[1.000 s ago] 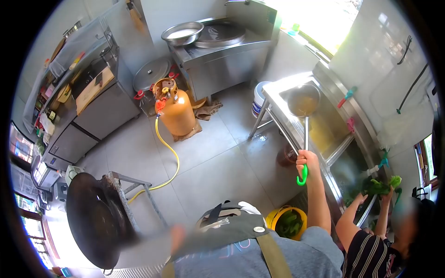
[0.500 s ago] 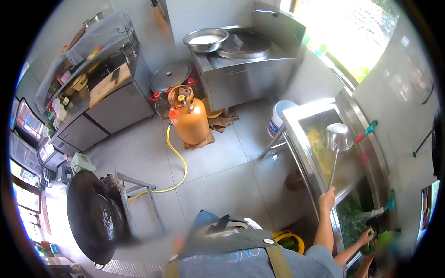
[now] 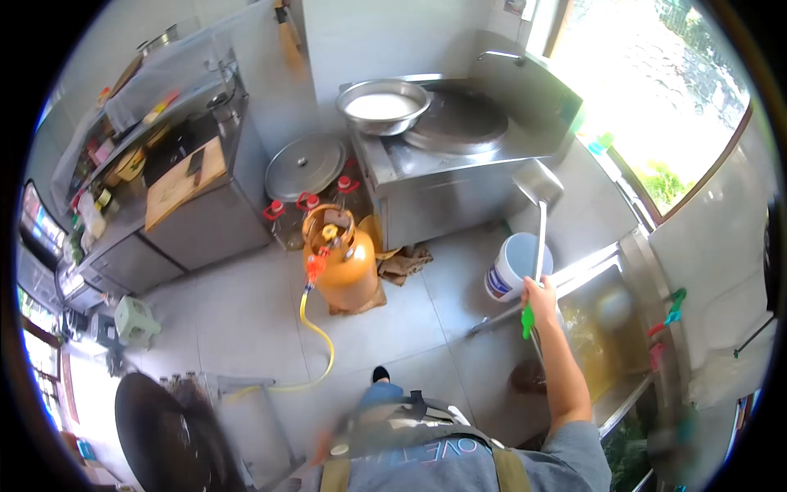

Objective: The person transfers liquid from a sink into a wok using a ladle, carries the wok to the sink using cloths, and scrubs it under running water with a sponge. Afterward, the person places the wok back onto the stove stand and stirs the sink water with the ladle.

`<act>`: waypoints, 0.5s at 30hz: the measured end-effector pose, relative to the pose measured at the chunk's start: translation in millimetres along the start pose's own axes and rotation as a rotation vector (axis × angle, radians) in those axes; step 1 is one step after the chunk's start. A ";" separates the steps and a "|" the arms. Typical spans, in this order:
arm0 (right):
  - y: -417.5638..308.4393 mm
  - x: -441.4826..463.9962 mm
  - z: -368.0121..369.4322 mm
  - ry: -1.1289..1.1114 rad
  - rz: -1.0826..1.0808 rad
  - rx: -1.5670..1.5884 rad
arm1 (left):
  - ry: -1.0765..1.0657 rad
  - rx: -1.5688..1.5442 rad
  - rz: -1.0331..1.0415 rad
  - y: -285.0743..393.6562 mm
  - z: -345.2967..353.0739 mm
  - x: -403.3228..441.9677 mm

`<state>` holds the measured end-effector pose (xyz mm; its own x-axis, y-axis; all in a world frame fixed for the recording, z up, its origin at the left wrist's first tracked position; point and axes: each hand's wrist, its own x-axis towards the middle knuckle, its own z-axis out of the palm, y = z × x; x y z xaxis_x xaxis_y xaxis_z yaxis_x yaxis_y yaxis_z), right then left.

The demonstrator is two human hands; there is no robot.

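Note:
My right hand (image 3: 539, 297) is closed around the long handle of a metal ladle (image 3: 541, 184). Beyond the hand, the deep bowl of the ladle is raised toward the stove side, above the white bucket (image 3: 518, 261). The green end of its handle sticks out below my fist. To the right of my forearm lies a steel sink (image 3: 613, 414), its nearer-window basin holding yellowish water. A smeared patch low at the left of my body may be my left hand (image 3: 325, 441); its fingers cannot be made out.
An orange gas cylinder (image 3: 344, 266) with a yellow hose (image 3: 329, 344) stands on the floor ahead. Behind it, a steel stove (image 3: 459, 201) carries a large metal basin (image 3: 383, 123) of white contents. A black wok (image 3: 160, 435) is at lower left, a cutting board (image 3: 184, 184) farther back.
My right hand has swung the ladle forward and left, away from the sink. The view has shifted toward the stove. Another person's hands at the green vegetables have left view.

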<state>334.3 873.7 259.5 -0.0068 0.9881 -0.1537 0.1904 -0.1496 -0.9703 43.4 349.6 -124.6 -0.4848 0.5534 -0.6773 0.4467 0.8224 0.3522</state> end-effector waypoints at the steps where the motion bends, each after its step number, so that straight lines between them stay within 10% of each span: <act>1: -20.7 17.6 19.1 -0.033 -0.063 0.007 | 0.014 -0.025 0.019 10.8 -14.9 15.9; 7: -116.6 114.5 99.2 -0.318 0.013 0.362 | 0.367 -0.490 0.382 42.5 -70.5 104.4; 15: -77.3 313.7 209.3 -0.187 -0.097 0.136 | 0.069 -0.377 -0.063 128.4 -112.1 153.4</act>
<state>111.9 1187.7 247.1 -0.2026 0.9761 -0.0783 0.0466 -0.0703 -0.9964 -57.9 554.8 -110.9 -0.5580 0.4972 -0.6644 0.1129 0.8387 0.5328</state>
